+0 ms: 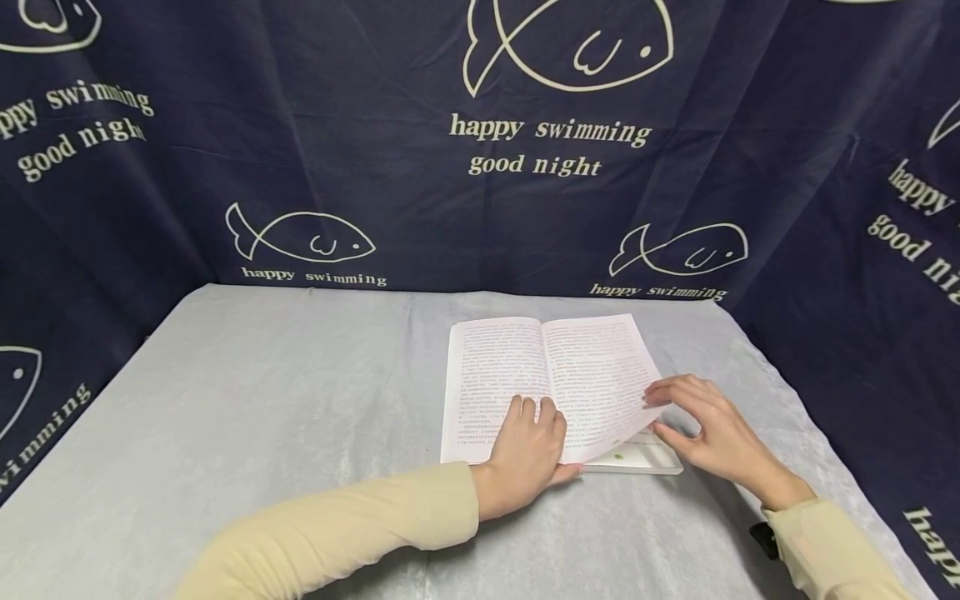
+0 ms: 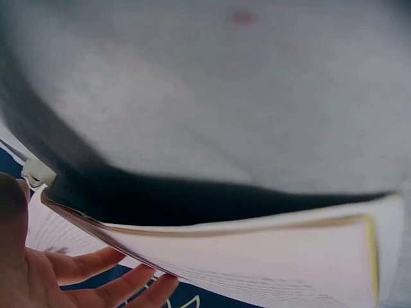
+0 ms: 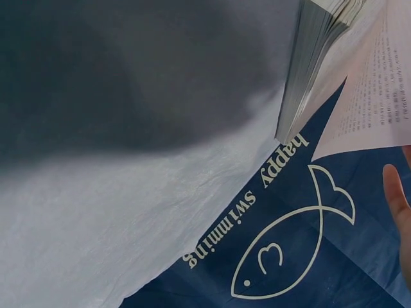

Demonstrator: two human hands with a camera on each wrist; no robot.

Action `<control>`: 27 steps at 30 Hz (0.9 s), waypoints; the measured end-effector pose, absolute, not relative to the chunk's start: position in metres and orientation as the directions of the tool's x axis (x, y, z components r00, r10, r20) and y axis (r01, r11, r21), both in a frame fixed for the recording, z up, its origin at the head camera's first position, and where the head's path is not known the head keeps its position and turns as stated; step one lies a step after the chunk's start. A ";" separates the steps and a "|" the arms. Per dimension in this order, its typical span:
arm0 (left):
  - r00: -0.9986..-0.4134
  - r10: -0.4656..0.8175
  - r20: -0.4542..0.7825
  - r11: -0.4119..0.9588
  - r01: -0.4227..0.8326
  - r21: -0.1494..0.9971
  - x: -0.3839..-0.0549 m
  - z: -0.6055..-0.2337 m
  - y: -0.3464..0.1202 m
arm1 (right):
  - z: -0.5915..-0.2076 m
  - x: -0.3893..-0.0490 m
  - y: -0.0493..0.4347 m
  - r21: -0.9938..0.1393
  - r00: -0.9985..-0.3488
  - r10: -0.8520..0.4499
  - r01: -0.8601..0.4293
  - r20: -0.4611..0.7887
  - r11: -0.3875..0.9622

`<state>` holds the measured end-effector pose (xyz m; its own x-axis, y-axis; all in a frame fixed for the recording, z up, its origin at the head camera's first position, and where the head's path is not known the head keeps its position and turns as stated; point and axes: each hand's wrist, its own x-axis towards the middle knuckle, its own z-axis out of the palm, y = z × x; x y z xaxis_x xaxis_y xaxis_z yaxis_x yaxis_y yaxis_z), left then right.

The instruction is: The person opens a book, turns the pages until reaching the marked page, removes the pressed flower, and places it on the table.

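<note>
An open book [image 1: 498,358] with printed text lies on the cloth-covered table, its right-hand page [image 1: 592,358] lifted at the lower right corner. My left hand [image 1: 528,446] rests on the lower part of the book near the spine, fingers extended over the text and thumb by the front edge. The left wrist view shows its fingers [image 2: 103,263] lying across the pages. At the right edge, my right hand [image 1: 708,421] holds the raised page, fingertips over it and thumb lower down. Much of this hand is outside the right wrist view, where its thumb [image 3: 395,192] shows.
Beneath the lifted page, a white lower page [image 1: 637,454] with a green mark shows. A pale grey cloth [image 1: 300,400] covers the table. Behind and at both sides hangs a dark blue curtain [image 1: 420,208] with white fish and lettering.
</note>
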<state>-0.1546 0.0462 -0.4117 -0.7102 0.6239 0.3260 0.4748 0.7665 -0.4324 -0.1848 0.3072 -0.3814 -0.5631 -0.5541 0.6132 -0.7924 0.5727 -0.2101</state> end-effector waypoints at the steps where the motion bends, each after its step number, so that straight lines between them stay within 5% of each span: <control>1: -0.717 0.617 0.324 0.770 0.466 -0.436 -0.154 -0.411 0.047 | -0.381 -0.185 0.307 -0.211 -0.562 -0.551 -0.792 0.616 0.572; 14: -0.752 0.593 0.289 0.781 0.449 -0.433 -0.152 -0.408 0.052 | -0.382 -0.188 0.306 -0.217 -0.543 -0.506 -0.796 0.670 0.566; 27: -0.705 0.611 0.360 0.789 0.504 -0.352 -0.156 -0.409 0.045 | -0.382 -0.189 0.308 -0.232 -0.562 -0.450 -0.767 0.694 0.599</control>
